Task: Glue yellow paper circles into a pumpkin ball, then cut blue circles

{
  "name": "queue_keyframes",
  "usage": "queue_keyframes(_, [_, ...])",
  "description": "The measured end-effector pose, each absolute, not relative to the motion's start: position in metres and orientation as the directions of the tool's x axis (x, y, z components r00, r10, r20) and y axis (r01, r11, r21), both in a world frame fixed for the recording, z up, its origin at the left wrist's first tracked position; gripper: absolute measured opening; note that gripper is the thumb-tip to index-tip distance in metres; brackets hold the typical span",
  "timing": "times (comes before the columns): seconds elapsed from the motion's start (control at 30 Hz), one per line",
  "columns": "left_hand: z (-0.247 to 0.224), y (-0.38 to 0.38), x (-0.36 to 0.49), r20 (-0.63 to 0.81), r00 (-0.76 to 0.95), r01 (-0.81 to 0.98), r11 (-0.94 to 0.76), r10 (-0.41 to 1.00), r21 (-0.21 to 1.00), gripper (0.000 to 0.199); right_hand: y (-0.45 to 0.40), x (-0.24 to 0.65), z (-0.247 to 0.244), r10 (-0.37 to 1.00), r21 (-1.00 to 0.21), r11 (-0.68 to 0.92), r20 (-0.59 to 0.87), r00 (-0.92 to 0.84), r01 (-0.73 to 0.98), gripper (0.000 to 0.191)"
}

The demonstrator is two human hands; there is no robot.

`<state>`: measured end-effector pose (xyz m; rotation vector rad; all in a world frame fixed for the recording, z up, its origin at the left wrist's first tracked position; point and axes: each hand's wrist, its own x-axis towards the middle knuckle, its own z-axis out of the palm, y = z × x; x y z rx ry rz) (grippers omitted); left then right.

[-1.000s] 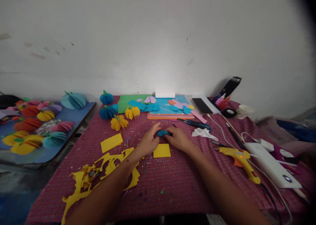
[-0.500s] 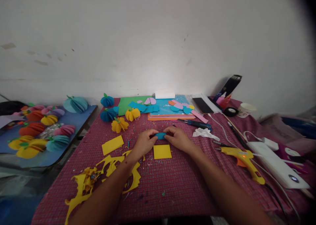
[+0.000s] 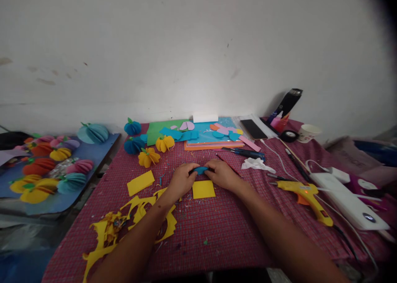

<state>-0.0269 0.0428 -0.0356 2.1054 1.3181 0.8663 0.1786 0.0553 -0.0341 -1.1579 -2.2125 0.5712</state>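
Between my two hands is a small blue paper piece [image 3: 201,170], its ends covered by my fingers. My left hand [image 3: 185,179] pinches its left end, and my right hand [image 3: 222,174] grips the right end. Just below them lies a yellow paper rectangle [image 3: 204,189] on the checked cloth. Another yellow rectangle [image 3: 140,183] rests to the left of my left hand. Cut yellow scraps [image 3: 136,210] spread around and beneath my left forearm. Whether the blue piece is folded or layered I cannot tell.
Yellow paper pumpkins [image 3: 149,157] and blue ones [image 3: 132,127] stand at the back left. A yellow glue gun [image 3: 305,196], a white power bank [image 3: 347,200] and cables lie right. Scissors [image 3: 243,152], tissue [image 3: 257,164] and a phone [image 3: 253,129] sit behind my right hand.
The view has shifted slightly. Both hands still hold the blue piece, which now looks a little tilted, with its right end lower. More of a thin dark stick shows behind my right hand.
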Motion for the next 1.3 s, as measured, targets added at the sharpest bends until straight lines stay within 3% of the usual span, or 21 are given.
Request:
queue_keyframes(0.27, [-0.033, 0.045, -0.034, 0.302, 0.310, 0.659, -0.432, 0.902, 0.615, 0.034, 0.054, 0.178, -0.028, 0.845, -0.576, 0.528, 0.282, -0.455, 0.624, 0.015])
queue_keyframes(0.6, [-0.030, 0.043, -0.030, 0.289, 0.314, 0.658, -0.427, 0.904, 0.621, 0.014, 0.055, 0.179, -0.031, 0.853, -0.590, 0.512, 0.265, -0.449, 0.624, 0.012])
queue_keyframes(0.7, [-0.026, 0.042, -0.029, 0.248, 0.272, 0.564, -0.363, 0.930, 0.742, 0.016, 0.054, 0.179, -0.031, 0.887, -0.716, 0.443, 0.260, -0.382, 0.540, 0.011])
queue_keyframes(0.83, [-0.023, 0.042, -0.027, 0.020, 0.202, 0.277, -0.076, 0.979, 0.958, 0.023, 0.051, 0.177, -0.024, 0.945, -0.943, 0.231, 0.159, -0.288, 0.239, 0.017])
queue_keyframes(0.93, [-0.023, 0.044, -0.027, -0.115, 0.184, 0.006, 0.116, 0.976, 0.993, 0.029, 0.048, 0.177, -0.017, 0.947, -0.998, 0.055, 0.060, -0.316, -0.022, 0.029])
queue_keyframes(1.0, [-0.022, 0.044, -0.027, -0.158, 0.187, -0.132, 0.184, 0.970, 0.974, 0.034, 0.046, 0.176, -0.014, 0.937, -0.994, 0.021, 0.058, -0.345, -0.108, 0.037])
queue_keyframes(1.13, [-0.021, 0.043, -0.027, -0.188, 0.216, -0.238, 0.238, 0.958, 0.942, 0.038, 0.042, 0.171, -0.014, 0.923, -0.992, 0.061, 0.099, -0.372, -0.112, 0.033])
queue_keyframes(1.3, [-0.023, 0.041, -0.022, -0.156, 0.195, -0.177, 0.191, 0.968, 0.966, 0.040, 0.041, 0.164, -0.020, 0.957, -0.997, 0.067, 0.074, -0.281, -0.032, 0.031])
